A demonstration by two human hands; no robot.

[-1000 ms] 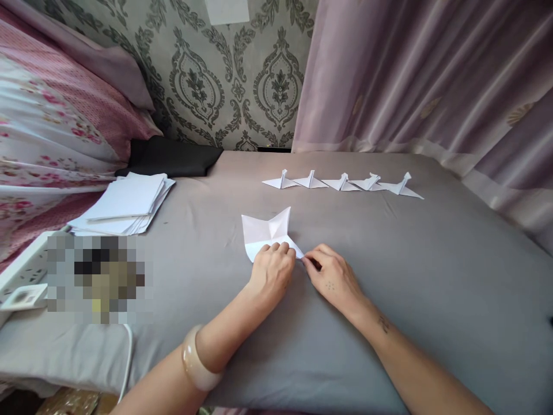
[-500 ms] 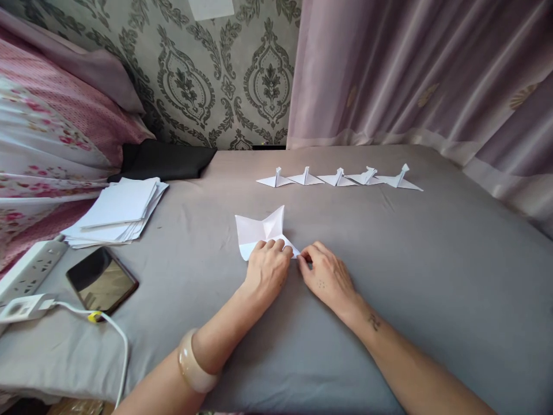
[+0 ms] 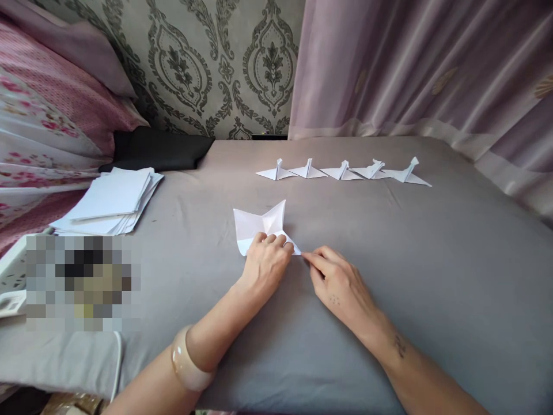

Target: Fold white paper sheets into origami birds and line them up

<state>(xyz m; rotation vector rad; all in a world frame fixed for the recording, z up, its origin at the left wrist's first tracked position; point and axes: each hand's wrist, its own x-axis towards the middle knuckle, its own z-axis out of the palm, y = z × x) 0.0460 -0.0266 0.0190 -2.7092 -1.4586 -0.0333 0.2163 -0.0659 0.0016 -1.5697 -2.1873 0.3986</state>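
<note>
A partly folded sheet of white paper lies on the grey cloth in front of me, two points of it standing up at the back. My left hand is closed over its near edge, fingers curled and pressing on it; the hand hides part of the folds. At the paper's right tip is my right hand, its index finger stretched to touch the point and the other fingers bent. Whether the right thumb pinches the tip from below cannot be seen.
Several folded white paper figures stand in a row at the back. On the left are a stack of white paper, a folded black cloth, a power strip and a white cable. A pixelated patch covers something beside them.
My right hand has shifted slightly right, its index finger now straighter at the paper's tip. The left hand still presses on the paper. The camera view has moved a little.
</note>
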